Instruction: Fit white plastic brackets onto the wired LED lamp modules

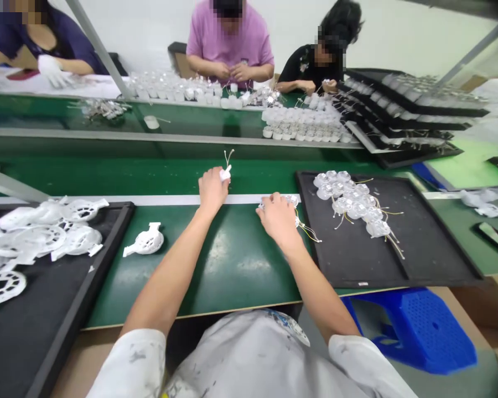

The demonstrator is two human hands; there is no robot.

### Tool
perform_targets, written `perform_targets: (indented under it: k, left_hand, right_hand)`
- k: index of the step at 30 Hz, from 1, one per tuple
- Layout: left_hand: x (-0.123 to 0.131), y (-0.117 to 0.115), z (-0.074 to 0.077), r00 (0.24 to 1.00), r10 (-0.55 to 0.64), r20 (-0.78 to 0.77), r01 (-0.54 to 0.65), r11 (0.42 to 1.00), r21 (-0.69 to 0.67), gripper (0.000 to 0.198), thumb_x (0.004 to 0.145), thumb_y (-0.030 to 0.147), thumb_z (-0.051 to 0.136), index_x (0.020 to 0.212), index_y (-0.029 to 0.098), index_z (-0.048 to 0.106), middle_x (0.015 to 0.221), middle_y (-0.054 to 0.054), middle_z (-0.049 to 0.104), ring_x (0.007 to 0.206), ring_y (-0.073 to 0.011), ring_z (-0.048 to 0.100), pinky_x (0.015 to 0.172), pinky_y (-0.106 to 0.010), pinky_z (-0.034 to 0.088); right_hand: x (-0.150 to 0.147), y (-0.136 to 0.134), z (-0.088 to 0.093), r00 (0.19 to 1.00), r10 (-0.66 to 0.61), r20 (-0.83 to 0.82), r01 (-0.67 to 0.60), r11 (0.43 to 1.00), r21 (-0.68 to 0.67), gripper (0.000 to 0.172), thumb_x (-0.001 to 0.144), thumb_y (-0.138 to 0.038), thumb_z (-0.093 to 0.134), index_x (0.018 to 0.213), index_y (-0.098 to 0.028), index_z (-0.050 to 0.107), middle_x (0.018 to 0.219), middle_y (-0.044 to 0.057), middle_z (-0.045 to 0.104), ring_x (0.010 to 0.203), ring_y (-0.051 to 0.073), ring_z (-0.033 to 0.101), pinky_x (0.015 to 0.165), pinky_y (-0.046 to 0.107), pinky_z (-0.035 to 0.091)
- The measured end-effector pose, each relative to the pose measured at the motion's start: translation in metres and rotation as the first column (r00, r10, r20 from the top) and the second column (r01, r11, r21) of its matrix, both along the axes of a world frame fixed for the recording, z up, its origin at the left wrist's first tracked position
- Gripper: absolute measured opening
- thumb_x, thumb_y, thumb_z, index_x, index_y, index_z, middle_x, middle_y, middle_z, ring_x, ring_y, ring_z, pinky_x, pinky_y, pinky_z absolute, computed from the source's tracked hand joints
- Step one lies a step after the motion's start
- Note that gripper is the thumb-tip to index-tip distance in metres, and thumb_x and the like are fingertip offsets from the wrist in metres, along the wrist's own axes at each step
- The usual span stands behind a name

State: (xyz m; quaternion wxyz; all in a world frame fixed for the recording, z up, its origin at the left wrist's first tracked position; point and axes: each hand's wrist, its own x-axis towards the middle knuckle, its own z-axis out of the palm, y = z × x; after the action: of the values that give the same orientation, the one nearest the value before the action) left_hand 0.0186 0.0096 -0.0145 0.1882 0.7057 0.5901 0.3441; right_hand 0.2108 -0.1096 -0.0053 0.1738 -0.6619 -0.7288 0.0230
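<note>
My left hand (213, 190) is closed around a small white plastic part (225, 174), its thin wires pointing up, over the far side of the green bench. My right hand (277, 216) rests on a few clear-and-white round parts with wires (292, 200) beside a black tray; the palm covers most of them, and whether the fingers grip one cannot be made out. In that black tray (357, 271) lies a cluster of similar clear round parts (348, 199) with loose wires. A white ring-shaped plastic housing (148, 240) lies alone on the bench to the left of my arms.
At left, a black tray (45, 354) holds piled white housings (37, 232). Stacked loaded trays (415, 110) stand at back right. Rows of white cups (302, 124) line the raised far bench, where several co-workers sit. A blue stool (435, 331) is below the bench's right edge.
</note>
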Motion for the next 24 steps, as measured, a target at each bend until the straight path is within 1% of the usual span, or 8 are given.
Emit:
perform_targets:
  k: [2, 4, 8, 9, 11, 14, 19, 24]
  left_hand:
    - [0.002, 0.009, 0.003, 0.997, -0.02, -0.069, 0.022, 0.999, 0.032, 0.042, 0.091, 0.02, 0.063, 0.131, 0.008, 0.063, 0.139, -0.026, 0.063, 0.139, -0.0451, 0.05, 0.121, -0.064, 0.028]
    - [-0.003, -0.008, 0.0, 0.993, -0.029, -0.115, 0.039, 0.996, 0.081, 0.046, 0.091, 0.022, 0.065, 0.136, 0.012, 0.062, 0.148, -0.023, 0.058, 0.145, -0.0427, 0.045, 0.124, -0.06, 0.026]
    - [-0.03, -0.095, -0.015, 0.986, -0.165, 0.009, 0.164, 0.983, 0.081, 0.046, 0.104, 0.033, 0.052, 0.148, 0.019, 0.051, 0.132, -0.012, 0.069, 0.126, -0.0292, 0.063, 0.116, -0.048, 0.042]
    - [-0.037, -0.119, -0.019, 0.97, -0.237, 0.063, 0.235, 0.971, 0.034, 0.047, 0.105, 0.036, 0.052, 0.151, 0.021, 0.049, 0.128, -0.01, 0.071, 0.121, -0.0267, 0.065, 0.114, -0.046, 0.045]
    - [-0.049, -0.159, -0.026, 0.922, -0.373, 0.105, 0.382, 0.921, -0.082, 0.06, 0.101, 0.042, 0.063, 0.156, 0.027, 0.043, 0.139, -0.009, 0.068, 0.129, -0.0269, 0.063, 0.117, -0.045, 0.044]
    - [-0.054, -0.19, -0.038, 0.895, -0.445, 0.029, 0.443, 0.879, -0.174, 0.078, 0.093, 0.045, 0.077, 0.16, 0.032, 0.039, 0.156, -0.009, 0.056, 0.142, -0.0309, 0.052, 0.121, -0.048, 0.038]
    - [-0.044, -0.181, -0.046, 0.917, -0.393, -0.066, 0.377, 0.909, -0.178, 0.051, 0.099, 0.038, 0.07, 0.147, 0.032, 0.054, 0.145, -0.007, 0.063, 0.135, -0.031, 0.055, 0.113, -0.05, 0.04]
    - [-0.044, -0.171, -0.043, 0.911, -0.407, -0.063, 0.388, 0.901, -0.196, 0.048, 0.097, 0.042, 0.074, 0.14, 0.03, 0.058, 0.14, -0.006, 0.065, 0.134, -0.0312, 0.053, 0.111, -0.049, 0.041]
  right_hand:
    - [-0.013, -0.006, -0.007, 0.986, 0.164, -0.009, -0.164, 0.986, -0.02, 0.027, 0.109, -0.031, 0.051, 0.121, -0.019, 0.071, 0.126, 0.018, 0.067, 0.116, 0.034, 0.059, 0.099, 0.052, 0.045]
    - [-0.024, -0.026, -0.013, 0.94, 0.339, -0.032, -0.34, 0.939, -0.048, 0.022, 0.109, -0.029, 0.053, 0.119, -0.023, 0.071, 0.13, 0.011, 0.069, 0.12, 0.028, 0.06, 0.102, 0.046, 0.046]
    - [-0.025, -0.069, -0.021, 0.782, 0.569, -0.256, -0.597, 0.801, -0.044, 0.031, 0.112, -0.027, 0.048, 0.14, -0.03, 0.061, 0.147, 0.004, 0.065, 0.139, 0.022, 0.053, 0.116, 0.045, 0.041]
    - [-0.02, -0.076, -0.023, 0.758, 0.562, -0.331, -0.599, 0.8, -0.013, 0.034, 0.112, -0.027, 0.048, 0.143, -0.031, 0.059, 0.15, 0.004, 0.063, 0.142, 0.022, 0.051, 0.119, 0.046, 0.041]
    - [-0.009, -0.082, -0.028, 0.78, 0.458, -0.426, -0.484, 0.873, 0.052, 0.034, 0.111, -0.029, 0.048, 0.144, -0.031, 0.058, 0.151, 0.006, 0.06, 0.144, 0.024, 0.051, 0.121, 0.049, 0.041]
    - [0.011, -0.078, -0.037, 0.882, 0.221, -0.417, -0.212, 0.975, 0.067, 0.037, 0.11, -0.029, 0.046, 0.144, -0.028, 0.059, 0.148, 0.011, 0.059, 0.142, 0.028, 0.052, 0.122, 0.054, 0.04]
    - [0.025, -0.066, -0.037, 0.912, 0.083, -0.401, -0.063, 0.996, 0.062, 0.041, 0.109, -0.031, 0.045, 0.148, -0.023, 0.057, 0.146, 0.015, 0.058, 0.141, 0.031, 0.052, 0.122, 0.057, 0.042]
    - [-0.008, -0.073, -0.036, 0.728, 0.196, -0.657, -0.284, 0.958, -0.028, 0.027, 0.105, -0.037, 0.061, 0.129, -0.029, 0.069, 0.129, 0.008, 0.068, 0.12, 0.024, 0.066, 0.103, 0.042, 0.058]
